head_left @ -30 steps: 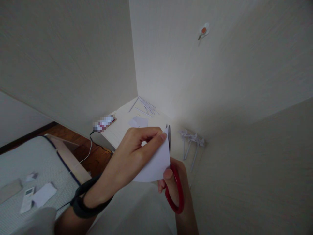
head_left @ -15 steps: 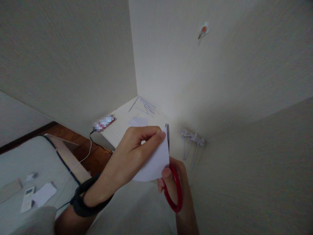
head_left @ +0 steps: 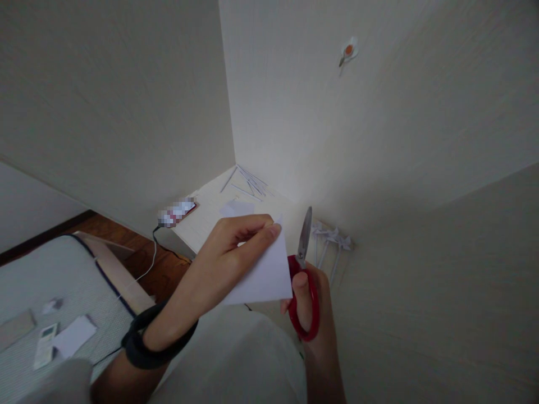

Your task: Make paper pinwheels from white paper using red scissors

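Observation:
My left hand [head_left: 225,264] pinches a folded white piece of paper [head_left: 265,275] between thumb and fingers, holding it up in front of me. A black band sits on that wrist. My right hand [head_left: 314,303] grips red-handled scissors [head_left: 304,280], whose blades point upward just right of the paper's edge, clear of it. Thumb and fingers go through the red loops.
A small pale table [head_left: 219,216] stands in the wall corner with thin paper sticks [head_left: 250,185], a paper scrap and a phone [head_left: 177,212]. Folded paper pinwheels [head_left: 332,238] lie to its right. At lower left a mattress [head_left: 46,292] carries a remote and paper pieces. A hook [head_left: 347,51] is on the wall.
The scissors have come out from behind the paper and now stand to its right with the blades visible. My left hand and the paper shifted slightly left and up.

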Demonstrator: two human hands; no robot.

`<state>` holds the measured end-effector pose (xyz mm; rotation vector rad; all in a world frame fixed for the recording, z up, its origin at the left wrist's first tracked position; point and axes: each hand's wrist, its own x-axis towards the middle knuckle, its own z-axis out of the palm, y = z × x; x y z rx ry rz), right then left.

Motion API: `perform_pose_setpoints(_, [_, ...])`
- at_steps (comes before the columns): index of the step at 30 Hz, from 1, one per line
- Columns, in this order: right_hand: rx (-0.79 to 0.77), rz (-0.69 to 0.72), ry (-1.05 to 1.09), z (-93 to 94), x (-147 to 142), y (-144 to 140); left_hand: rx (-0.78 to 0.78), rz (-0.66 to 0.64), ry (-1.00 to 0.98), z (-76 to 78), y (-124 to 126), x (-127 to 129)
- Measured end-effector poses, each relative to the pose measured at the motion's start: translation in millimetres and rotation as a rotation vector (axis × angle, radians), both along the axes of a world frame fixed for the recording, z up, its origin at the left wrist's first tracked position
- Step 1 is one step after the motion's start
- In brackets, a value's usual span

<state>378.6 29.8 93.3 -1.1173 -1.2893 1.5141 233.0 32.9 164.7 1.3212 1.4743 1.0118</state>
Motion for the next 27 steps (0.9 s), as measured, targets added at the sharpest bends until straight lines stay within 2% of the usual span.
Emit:
perform_pose_setpoints(4, [0.048,-0.031,0.032,-5.5,5.5,3.5,-0.014,-0.004,-0.023,-4.4,1.6,-1.0])
perform_pose_setpoints(9, [0.075,-0.059,0.179,-8.0,9.7,4.1,-0.089,-0.102,-0.051,-8.4,-0.1,3.0])
perform_pose_setpoints(13, [0.07,-0.041,0.276,-6.9,12.0,0.5,-0.094,-0.123,-0.057,-9.8,-6.0,8.9])
perform_pose_setpoints(19, [0.054,-0.002,0.191,5.4,9.5,-4.3,-0.053,-0.102,-0.029,-8.9,-15.9,11.4])
perform_pose_setpoints(23, [0.103,-0.024,0.136,14.6,3.8,-7.0,0.017,-0.052,0.026,-4.7,-18.0,6.8])
perform_pose_setpoints(27, [0.135,-0.021,0.098,14.0,-1.0,-10.5,0.051,-0.118,0.023,0.8,-17.1,2.0])
